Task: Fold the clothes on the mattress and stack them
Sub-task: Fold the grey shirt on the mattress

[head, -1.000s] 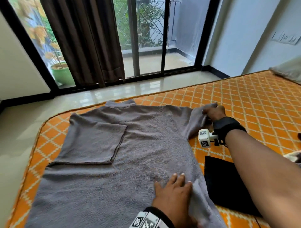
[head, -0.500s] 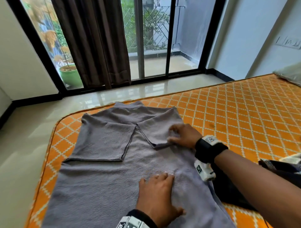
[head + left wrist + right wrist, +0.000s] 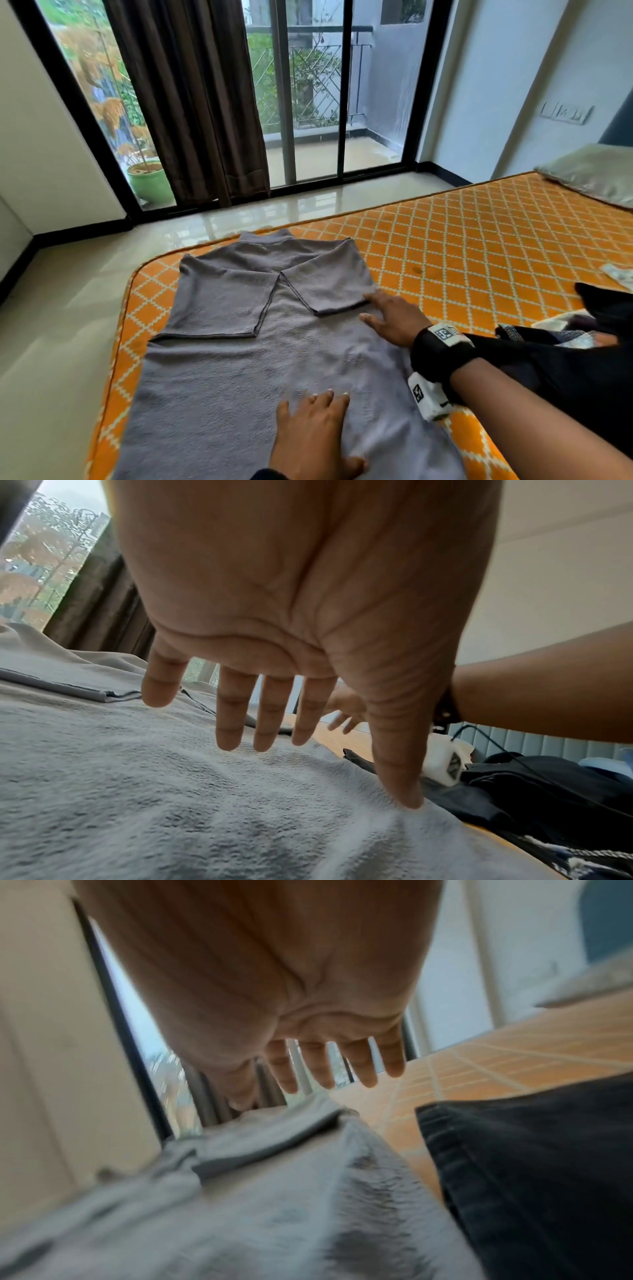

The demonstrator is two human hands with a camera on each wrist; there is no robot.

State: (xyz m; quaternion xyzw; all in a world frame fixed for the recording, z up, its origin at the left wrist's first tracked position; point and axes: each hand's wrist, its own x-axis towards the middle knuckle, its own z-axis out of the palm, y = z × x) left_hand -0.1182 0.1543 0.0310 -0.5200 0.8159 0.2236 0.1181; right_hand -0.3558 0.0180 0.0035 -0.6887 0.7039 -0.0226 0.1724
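A grey T-shirt [image 3: 239,377] lies flat on the orange patterned mattress [image 3: 479,246], both sleeves folded in over its chest. My left hand [image 3: 313,431] lies flat on the shirt's lower right part with straight fingers [image 3: 229,723]. My right hand [image 3: 390,317] is spread flat just below the folded right sleeve [image 3: 329,284], holding nothing. In the right wrist view the straight fingers [image 3: 359,1066] hover over the grey cloth [image 3: 274,1191]. A black garment [image 3: 582,370] lies to the right of the shirt, partly under my right forearm.
The mattress's left and far edges drop to a glossy tiled floor [image 3: 68,308]. More clothes [image 3: 565,322] lie at the right edge. A grey pillow [image 3: 592,174] sits at the far right corner. Beyond stand a glass door, brown curtain [image 3: 191,102] and green pot [image 3: 150,181].
My right hand carried the right sleeve inward over the chest, let it go, and now rests flat beside it. My left hand stayed pressed on the shirt's lower part.
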